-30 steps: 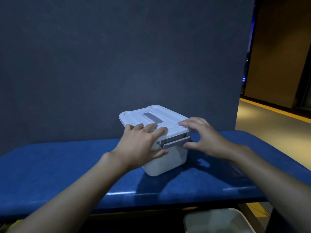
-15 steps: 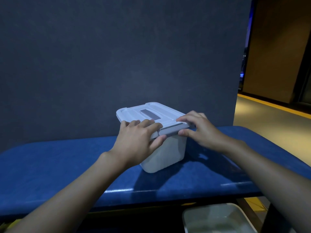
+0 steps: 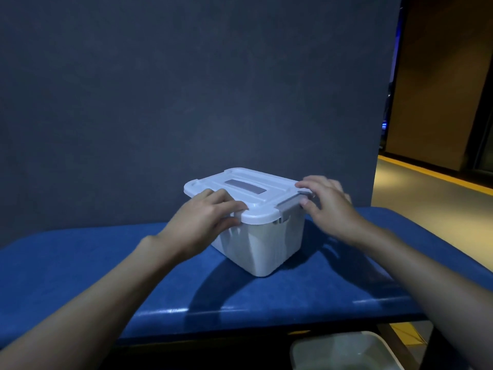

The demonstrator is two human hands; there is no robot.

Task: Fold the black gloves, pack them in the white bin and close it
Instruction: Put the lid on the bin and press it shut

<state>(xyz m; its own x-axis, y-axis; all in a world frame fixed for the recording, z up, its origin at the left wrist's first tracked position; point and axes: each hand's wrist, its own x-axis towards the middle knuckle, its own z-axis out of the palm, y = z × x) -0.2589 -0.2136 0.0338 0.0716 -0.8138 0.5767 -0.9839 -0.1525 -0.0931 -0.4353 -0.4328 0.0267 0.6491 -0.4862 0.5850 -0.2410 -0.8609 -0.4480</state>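
Two hands: both on the white bin [image 3: 256, 244], none free.
Left hand [image 3: 205, 222]: fingers curled over the near-left edge of the lid [image 3: 266, 201], thumb tucked under the rim; it grips the lid.
Right hand [image 3: 330, 209]: slightly blurred; fingers on top of the lid's right end, thumb against the grey latch [image 3: 286, 209], pinching the two together.
Bin position: upright and corner-on to the camera, on the blue table [image 3: 106, 276] near its middle.
Lid: seated all round as far as visible; the latch lies flat against the rim. The opposite latch is hidden under the left hand, cannot tell.
Black gloves: not in view; judged to be inside, since the walls are opaque.
Handling (judgement): thin moulded plastic, stiff but springy, light even when packed. Smooth walls likely slippery, and the bin would slide on the table under a sideways push.
Where to hold (judgement): press down at the rim beside each latch; to lift, use the grey handle panel [image 3: 245, 186] recessed in the lid or the rim overhang.
Risk (judgement): a half-caught latch lets the lid pop off when lifted.
Surface: padded, glossy blue top with rounded front edge.
Room: dark partition [image 3: 186, 89] directly behind; dim lighting; floor [image 3: 426, 188] with a yellow stripe [image 3: 437, 173] at right; a pale tub [image 3: 344, 351] below the table's front edge.
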